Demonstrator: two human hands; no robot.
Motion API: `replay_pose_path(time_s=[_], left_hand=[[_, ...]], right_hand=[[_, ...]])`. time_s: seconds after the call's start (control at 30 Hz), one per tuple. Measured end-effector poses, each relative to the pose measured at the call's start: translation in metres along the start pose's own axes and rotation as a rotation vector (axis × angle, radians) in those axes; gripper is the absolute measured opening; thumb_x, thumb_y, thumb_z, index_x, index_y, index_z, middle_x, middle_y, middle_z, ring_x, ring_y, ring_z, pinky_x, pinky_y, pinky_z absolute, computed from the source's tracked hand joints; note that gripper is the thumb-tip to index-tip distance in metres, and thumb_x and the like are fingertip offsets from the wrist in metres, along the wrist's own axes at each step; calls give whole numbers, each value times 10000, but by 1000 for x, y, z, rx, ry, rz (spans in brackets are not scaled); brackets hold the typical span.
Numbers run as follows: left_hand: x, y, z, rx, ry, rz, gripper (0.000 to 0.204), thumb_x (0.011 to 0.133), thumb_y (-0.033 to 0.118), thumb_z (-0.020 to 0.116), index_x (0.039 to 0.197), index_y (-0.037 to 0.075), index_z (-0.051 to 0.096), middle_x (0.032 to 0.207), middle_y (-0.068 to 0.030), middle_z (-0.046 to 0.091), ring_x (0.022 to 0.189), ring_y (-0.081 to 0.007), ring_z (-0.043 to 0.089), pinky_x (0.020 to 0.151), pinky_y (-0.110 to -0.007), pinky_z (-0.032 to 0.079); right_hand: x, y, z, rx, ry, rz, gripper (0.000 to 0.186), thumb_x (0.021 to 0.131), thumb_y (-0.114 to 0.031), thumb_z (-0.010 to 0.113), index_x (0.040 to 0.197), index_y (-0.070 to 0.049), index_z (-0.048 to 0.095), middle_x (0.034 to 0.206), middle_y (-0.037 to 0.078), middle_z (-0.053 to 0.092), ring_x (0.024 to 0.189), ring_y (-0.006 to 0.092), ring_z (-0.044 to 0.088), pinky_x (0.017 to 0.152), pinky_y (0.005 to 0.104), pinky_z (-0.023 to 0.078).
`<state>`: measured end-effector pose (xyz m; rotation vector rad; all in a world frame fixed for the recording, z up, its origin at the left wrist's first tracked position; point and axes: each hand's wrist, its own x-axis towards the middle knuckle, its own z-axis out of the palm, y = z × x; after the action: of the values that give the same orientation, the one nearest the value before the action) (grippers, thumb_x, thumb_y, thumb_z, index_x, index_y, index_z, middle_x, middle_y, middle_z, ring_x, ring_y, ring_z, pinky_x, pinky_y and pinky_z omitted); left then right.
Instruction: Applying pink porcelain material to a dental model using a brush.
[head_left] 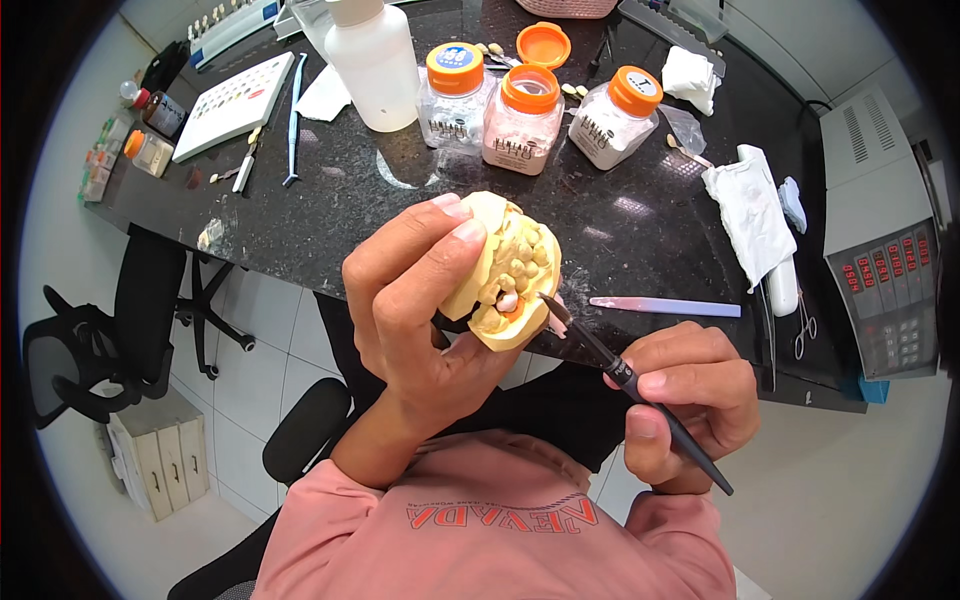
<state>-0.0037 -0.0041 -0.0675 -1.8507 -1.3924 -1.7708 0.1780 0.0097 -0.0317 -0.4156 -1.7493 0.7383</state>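
1. The left hand [415, 290] covers part of a yellow dental model [543, 250]; the model's underside is hidden.
2. Whether the tip of the brush [701, 456] touches the model is too small to tell.
3. The upper edge cuts off a white bottle [372, 75] and a pink basket [567, 7].
4. The lower edge crops the pink shirt [470, 480].

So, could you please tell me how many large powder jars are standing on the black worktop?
3: the blue-labelled jar beside the white bottle, the open jar in the middle, and the white-labelled jar to its right. All stand beyond the dental cast in the left hand.
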Motion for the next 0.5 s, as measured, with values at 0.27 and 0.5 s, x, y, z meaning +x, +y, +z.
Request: replay_pose_path(time_s=[0.27, 0.5], left_hand=[[-1, 0, 0, 1, 4, -10, 703, 646, 80, 888, 1188, 18, 444, 1176, -155, 469, 1053, -241, 593, 870, -329, 567], [-5, -3, 4, 20, 136, 0, 644, 637, 222, 908, 1139, 54, 542, 1095, -129, 536, 956, -235, 583, 759, -300, 531]], right_hand=[[-1, 1, 1, 27, 10, -9, 250, 714, -10, 740, 920, 14, 601, 755, 168, 658, 594, 208, 659, 514, 269, 543], [-5, -2, 8, 33, 47, -10, 203, 776, -57, 716, 920, 35, 606, 772, 178, 654, 605, 216, 655, 516, 276, 541]])
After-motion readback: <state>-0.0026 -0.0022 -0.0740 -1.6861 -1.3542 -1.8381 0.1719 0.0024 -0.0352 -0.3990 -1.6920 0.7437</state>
